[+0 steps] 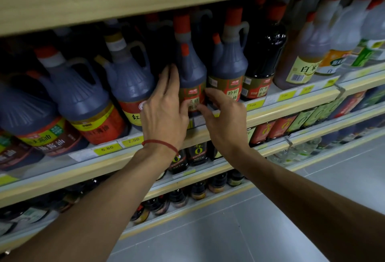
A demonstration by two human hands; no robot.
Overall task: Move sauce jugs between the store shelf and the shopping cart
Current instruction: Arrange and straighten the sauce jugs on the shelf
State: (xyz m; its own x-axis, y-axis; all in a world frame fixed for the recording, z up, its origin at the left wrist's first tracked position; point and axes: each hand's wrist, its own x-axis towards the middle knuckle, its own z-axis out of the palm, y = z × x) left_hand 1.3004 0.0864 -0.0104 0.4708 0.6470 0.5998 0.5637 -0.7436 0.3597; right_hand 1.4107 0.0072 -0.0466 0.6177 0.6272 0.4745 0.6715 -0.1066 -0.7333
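Two bare forearms reach up from six o'clock to a store shelf (291, 106) packed with dark sauces. The sauce jug (192, 72) stands upright on that shelf, just above the middle of the view and at twelve o'clock from both hands; it has a dark ribbed body, a red cap and a red and green label. The left hand (164, 114) lies against the jug's nine o'clock side; its fingers (169, 78) are straight and pressed together, flat along the jug's flank, and its thumb rests on the front of the label; a red cord (160, 143) circles the wrist. The right hand (226, 120) sits at the jug's five o'clock; its fingers (212, 95) are loosely curved, with thumb and forefinger apart, close to the label's lower right edge (whether they touch it cannot be told).

At the jug's three o'clock stands a handled jug (229, 62) of the same kind, then a tall dark bottle (263, 53), then a pale amber bottle (302, 62); at its nine o'clock stand larger handled jugs (129, 74). Yellow price tags (133, 141) line the shelf's front edge; at six o'clock, lower shelves hold small dark bottles (198, 153); grey floor tiles (250, 220) fill the view at five o'clock.
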